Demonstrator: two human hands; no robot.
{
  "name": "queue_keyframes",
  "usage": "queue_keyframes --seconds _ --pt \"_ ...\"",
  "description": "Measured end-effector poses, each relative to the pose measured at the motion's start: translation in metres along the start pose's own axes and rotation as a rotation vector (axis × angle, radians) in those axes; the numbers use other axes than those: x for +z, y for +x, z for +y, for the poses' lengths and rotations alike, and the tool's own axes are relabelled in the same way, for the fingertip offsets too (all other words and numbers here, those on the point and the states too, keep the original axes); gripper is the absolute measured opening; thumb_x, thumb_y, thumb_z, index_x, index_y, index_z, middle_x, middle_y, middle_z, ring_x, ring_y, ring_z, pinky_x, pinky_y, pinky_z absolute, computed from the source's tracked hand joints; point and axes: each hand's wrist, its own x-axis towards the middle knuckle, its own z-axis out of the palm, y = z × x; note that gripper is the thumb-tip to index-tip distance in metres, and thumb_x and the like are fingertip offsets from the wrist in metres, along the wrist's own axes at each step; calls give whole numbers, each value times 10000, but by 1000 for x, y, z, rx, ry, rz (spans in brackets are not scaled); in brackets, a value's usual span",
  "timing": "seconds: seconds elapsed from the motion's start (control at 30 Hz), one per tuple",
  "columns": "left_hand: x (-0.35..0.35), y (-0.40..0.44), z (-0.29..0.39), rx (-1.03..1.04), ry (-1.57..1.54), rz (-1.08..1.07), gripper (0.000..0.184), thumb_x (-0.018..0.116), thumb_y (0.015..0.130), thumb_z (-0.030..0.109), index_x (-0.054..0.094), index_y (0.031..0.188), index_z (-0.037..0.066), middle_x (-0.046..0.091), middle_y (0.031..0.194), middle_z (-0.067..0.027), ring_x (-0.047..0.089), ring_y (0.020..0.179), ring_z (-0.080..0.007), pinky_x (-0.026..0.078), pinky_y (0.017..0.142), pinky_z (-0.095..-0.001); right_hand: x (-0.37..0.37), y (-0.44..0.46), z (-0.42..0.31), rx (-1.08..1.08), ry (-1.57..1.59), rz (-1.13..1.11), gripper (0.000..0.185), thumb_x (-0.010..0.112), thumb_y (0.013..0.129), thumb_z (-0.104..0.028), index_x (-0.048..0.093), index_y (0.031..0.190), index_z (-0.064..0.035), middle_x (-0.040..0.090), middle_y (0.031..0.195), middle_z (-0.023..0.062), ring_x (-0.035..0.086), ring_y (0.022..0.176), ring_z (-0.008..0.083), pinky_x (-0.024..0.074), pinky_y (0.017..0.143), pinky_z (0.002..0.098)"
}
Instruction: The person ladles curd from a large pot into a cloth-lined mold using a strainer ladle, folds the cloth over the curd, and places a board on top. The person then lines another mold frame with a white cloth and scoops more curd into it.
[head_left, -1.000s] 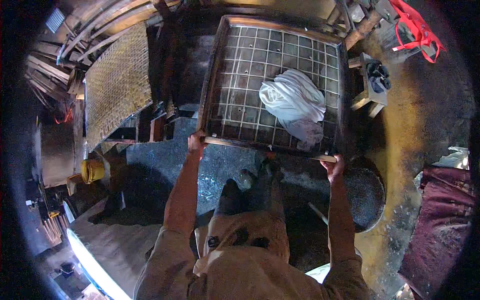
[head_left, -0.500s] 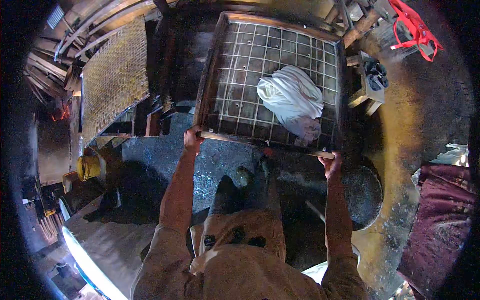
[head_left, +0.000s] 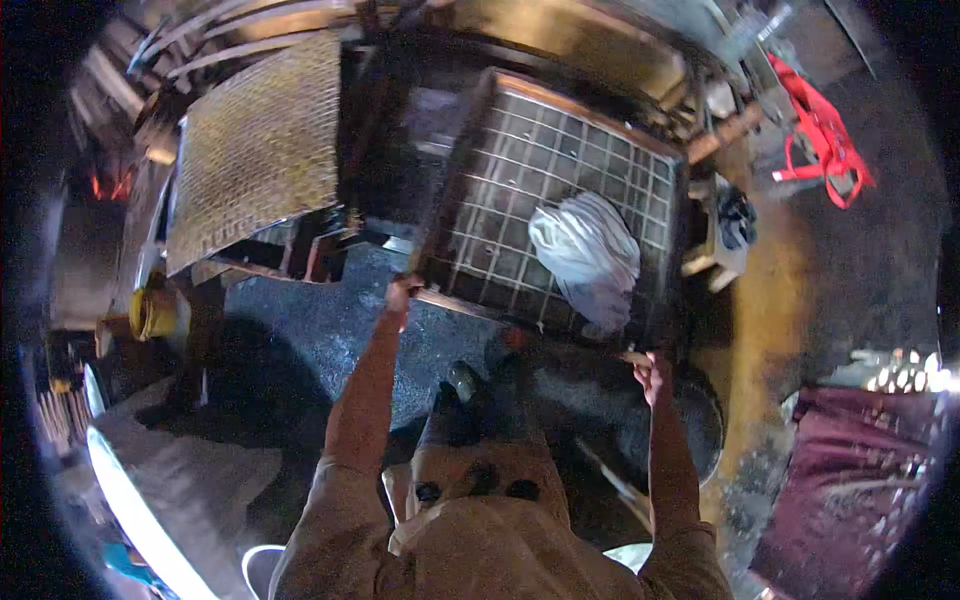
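We saw a woven panel point(head_left: 262, 150); our left hand point(head_left: 402, 288) gripped the near left corner of a gridded frame point(head_left: 520, 180) before us, bunched white cloth point(head_left: 588, 240) lying on it; our right hand point(head_left: 652, 377) gripped its near right corner.

L hand point(head_left: 403, 291) grips near-L corner of wood-framed grid tray point(head_left: 512, 205), R hand point(head_left: 651, 374) its near-R corner; bunched white cloth point(head_left: 590, 243) lies twd R edge.
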Motion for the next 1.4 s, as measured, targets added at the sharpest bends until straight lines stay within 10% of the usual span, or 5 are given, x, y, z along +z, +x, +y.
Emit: queue_keyframes --seconds 0.3,0.5,0.6,0.67,1.4 --pt "-13 34 -14 83 -297 -309 654 659 678 198 319 1195 -18 481 1070 -138 512 947 -235 387 869 -337 23 11 -70 116 -547 171 295 577 728 -91 493 1009 -109 462 727 0 385 520 70 283 373 210" --pt "10 69 16 -29 -266 -343 740 666 713 321 279 1250 -10 440 1174 -132 437 1076 -229 339 918 -334 41 103 -114 129 -727 207 283 584 717 -101 527 994 -107 527 814 32 476 605 114 378 430 264" --pt "27 59 105 -94 -368 -405 796 639 731 348 228 1314 -5 430 1219 -129 398 1121 -233 294 955 -332 77 141 -139 -827 -1500 541 455 583 720 -105 449 1153 -149 538 961 67 527 782 198 442 569 353" --pt "39 82 133 45 33 -368 746 620 739 365 287 1299 2 400 1262 -119 366 1151 -238 284 963 -343 90 173 -201 40 -809 334 631 573 738 -100 287 1287 -220 507 1080 84 477 979 270 441 689 422" --pt "210 322 231 128 129 -351 645 575 742 504 440 1125 4 470 1082 -116 429 1011 -219 312 908 -344 118 330 -269 -733 -1348 89 594 471 808 -141 213 1338 -66 294 1339 191 395 1151 314 314 965 367"
